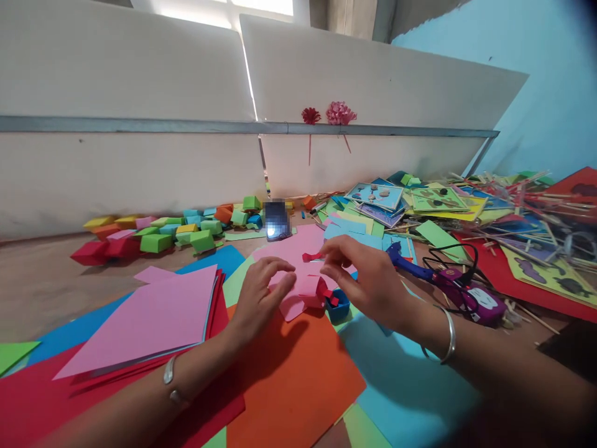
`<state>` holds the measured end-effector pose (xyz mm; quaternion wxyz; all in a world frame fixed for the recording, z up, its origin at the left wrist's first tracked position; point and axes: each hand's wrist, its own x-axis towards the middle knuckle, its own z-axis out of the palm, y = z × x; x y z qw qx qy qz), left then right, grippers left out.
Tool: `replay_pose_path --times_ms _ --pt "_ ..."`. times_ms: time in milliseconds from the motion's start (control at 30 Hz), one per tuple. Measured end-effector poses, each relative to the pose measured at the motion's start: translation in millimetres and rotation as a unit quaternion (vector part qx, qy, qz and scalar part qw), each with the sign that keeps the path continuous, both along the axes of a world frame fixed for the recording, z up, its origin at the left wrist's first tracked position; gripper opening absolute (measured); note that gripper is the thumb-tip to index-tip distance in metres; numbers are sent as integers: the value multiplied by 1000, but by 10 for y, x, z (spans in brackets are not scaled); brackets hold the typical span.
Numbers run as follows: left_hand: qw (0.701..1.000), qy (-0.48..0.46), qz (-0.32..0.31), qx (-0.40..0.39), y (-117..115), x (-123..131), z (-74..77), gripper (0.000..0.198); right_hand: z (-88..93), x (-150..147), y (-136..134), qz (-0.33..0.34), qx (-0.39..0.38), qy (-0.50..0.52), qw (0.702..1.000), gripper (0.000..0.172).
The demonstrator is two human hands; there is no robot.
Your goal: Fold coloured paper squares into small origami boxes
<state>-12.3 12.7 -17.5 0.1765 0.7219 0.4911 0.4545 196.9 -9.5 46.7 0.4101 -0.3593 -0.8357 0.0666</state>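
Observation:
My left hand (pixel 265 292) hovers over pink paper (pixel 298 246), thumb and forefinger curved toward each other, with nothing visible between them. My right hand (pixel 366 280) has its fingers bent in a pinch. At its fingertips is a small red paper strip (pixel 311 256), which seems held between them. Below the hands, a curled red paper piece (pixel 321 290) stands by a small blue paper box (pixel 338 310) with red bits at its top. An orange sheet (pixel 293 379) and a light blue sheet (pixel 401 367) lie nearer me.
Stacked pink sheets (pixel 158 317) lie left over red paper (pixel 37 398). Several folded paper cubes (pixel 156 242) line the wall, beside a blurred phone-like device (pixel 277 219) with a light. Right are a blue glue gun (pixel 410 267), a purple cabled box (pixel 480 305), picture cards (pixel 377 196) and sticks.

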Motion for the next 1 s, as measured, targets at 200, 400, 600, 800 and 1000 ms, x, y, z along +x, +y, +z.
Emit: replay_pose_path --times_ms 200,400,600,800,1000 --pt "996 85 -35 14 -23 40 -125 46 -243 153 275 -48 -105 -216 970 34" --pt "996 58 -47 -48 -19 22 -113 39 -330 32 434 7 -160 -201 966 51" --pt "997 31 -24 -66 39 -10 -136 33 -304 -117 474 19 -191 -220 956 32" --pt "996 -18 -2 -86 24 -6 -56 32 -277 -184 409 -51 -191 -169 966 21" --pt "983 -75 -77 -152 -42 18 0 61 -221 -203 399 -63 -190 -199 959 16"
